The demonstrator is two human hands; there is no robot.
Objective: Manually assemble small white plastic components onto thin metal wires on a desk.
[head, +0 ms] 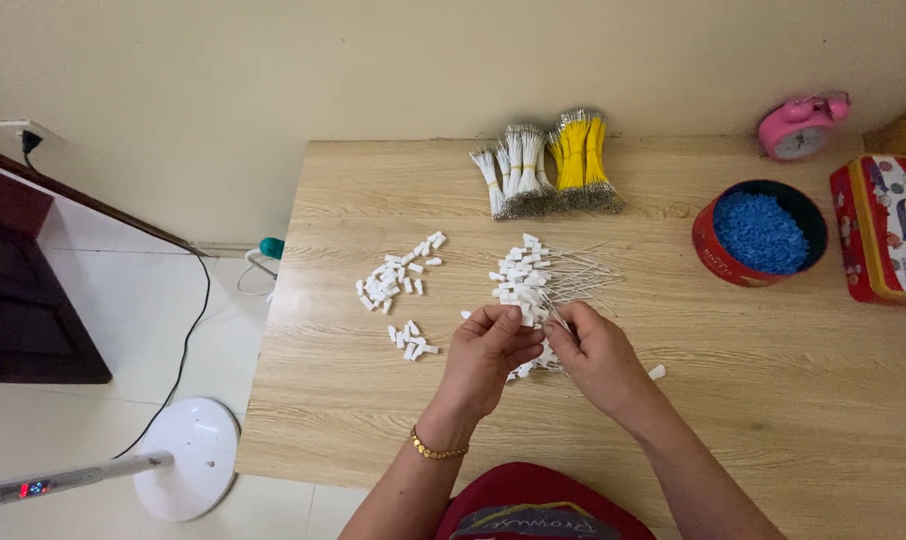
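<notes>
Hands meet over the middle of your desk (773, 420): your left hand (488, 355) is curled, fingertips pinching a small white connector (514, 313), while your right hand (598, 355) pinches a thin white wire (553, 318) right beside it. Both sit at the near edge of the pile of wired connectors (533, 280). Loose white connectors (393, 280) lie to the left. Bundled wires (553, 165) and a red tin of blue pieces (760, 235) stand farther back.

Matt wood-grain table (773, 400), white plastic connectors (388, 285), glossy red tin (718, 262)
</notes>
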